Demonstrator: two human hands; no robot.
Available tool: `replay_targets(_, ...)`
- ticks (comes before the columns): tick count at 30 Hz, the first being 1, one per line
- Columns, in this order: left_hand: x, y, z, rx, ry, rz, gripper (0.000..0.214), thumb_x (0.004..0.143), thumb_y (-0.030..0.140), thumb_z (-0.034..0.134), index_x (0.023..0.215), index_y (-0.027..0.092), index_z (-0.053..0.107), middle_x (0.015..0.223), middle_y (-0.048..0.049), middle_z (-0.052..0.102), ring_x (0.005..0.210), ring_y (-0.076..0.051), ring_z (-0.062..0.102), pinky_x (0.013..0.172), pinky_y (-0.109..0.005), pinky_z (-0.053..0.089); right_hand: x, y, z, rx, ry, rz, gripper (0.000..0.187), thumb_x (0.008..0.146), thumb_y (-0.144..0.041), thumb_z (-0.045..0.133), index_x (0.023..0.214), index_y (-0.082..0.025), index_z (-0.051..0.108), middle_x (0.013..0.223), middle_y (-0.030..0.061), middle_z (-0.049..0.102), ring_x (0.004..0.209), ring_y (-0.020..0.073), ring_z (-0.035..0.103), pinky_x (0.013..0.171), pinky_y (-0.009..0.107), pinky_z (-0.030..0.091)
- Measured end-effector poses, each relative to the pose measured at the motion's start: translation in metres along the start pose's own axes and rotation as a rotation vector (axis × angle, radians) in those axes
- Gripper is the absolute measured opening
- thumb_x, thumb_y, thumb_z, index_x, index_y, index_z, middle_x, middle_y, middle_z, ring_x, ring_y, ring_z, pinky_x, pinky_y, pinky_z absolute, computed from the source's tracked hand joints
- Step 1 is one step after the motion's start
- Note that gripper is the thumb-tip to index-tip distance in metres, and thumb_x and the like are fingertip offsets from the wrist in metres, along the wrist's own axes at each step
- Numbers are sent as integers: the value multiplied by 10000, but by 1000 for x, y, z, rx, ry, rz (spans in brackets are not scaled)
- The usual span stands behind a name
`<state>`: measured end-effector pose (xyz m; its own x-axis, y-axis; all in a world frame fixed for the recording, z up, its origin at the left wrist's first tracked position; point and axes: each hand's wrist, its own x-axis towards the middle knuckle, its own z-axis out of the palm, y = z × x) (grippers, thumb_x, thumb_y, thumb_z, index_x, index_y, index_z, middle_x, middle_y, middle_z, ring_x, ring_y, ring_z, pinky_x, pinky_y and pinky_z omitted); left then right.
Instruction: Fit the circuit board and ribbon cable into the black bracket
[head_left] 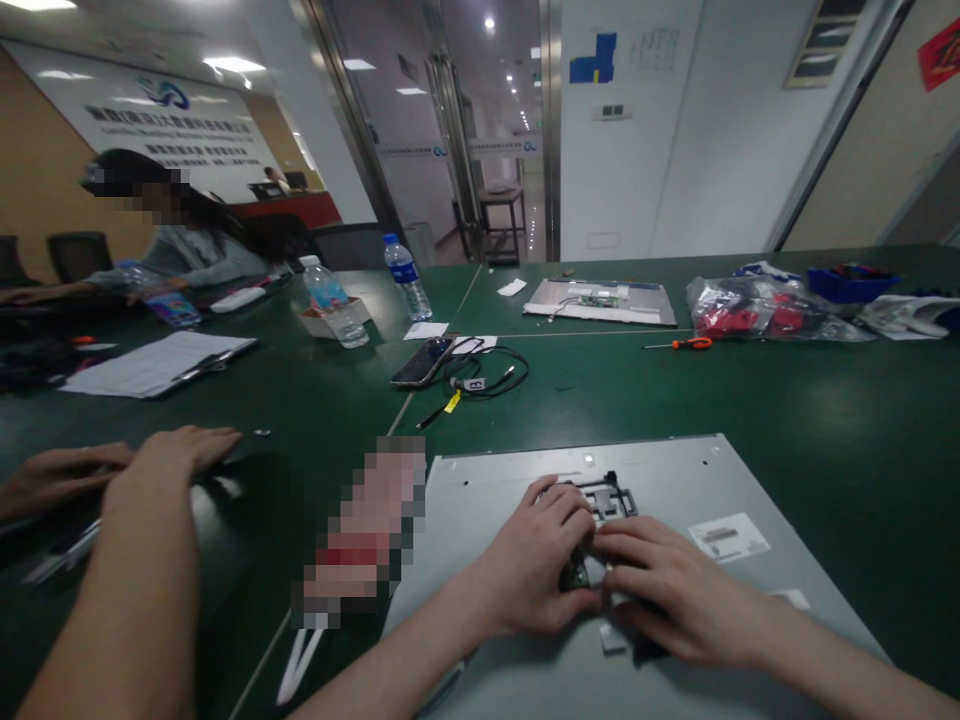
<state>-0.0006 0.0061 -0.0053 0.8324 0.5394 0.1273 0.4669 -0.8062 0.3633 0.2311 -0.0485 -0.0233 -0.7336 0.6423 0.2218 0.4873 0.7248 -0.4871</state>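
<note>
A flat grey panel (487, 490) lies in front of me, with a white label (729, 537) on its right part. On its middle sits a small green circuit board (576, 575), mostly covered by my fingers. My left hand (544, 555) curls over the board's left side, fingers bent and thumb low. From the right, my right hand (675, 590) meets it, its fingers bent together at the board's right edge; what lies under those fingertips is hidden. Just beyond the hands shows a black and metal bracket (611, 498). A small pale piece (612, 638) lies below the hands.
A co-worker's arms (154, 510) reach in at left. Beyond the panel are a phone (424, 362), a coiled black cable (517, 385), an orange-handled screwdriver (691, 344), another panel (637, 305), a plastic bag (772, 308) and water bottles (407, 278). A blurred lanyard badge (367, 530) lies left.
</note>
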Motion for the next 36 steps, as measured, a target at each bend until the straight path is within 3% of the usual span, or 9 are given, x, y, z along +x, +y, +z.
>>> replay_targets(21, -1, 1, 4, -16, 13, 12, 552, 746, 560, 767, 1124, 213, 561, 1163, -93, 613, 1137, -321, 555, 1158, -527, 304, 2, 0, -1, 15, -34, -5, 246, 961, -230, 646, 1186, -291, 727, 1356, 80, 589, 1311, 268, 492, 1082, 449, 452)
replay_targets(36, 1, -1, 4, -25, -3, 8, 642, 718, 610, 795, 1145, 220, 517, 1184, -91, 616, 1166, -316, 549, 1170, -519, 293, -2, 0, -1, 5, 22, -24, 214, 960, -153, 599, 1137, -228, 692, 1408, 89, 592, 1339, 261, 494, 1104, 447, 449)
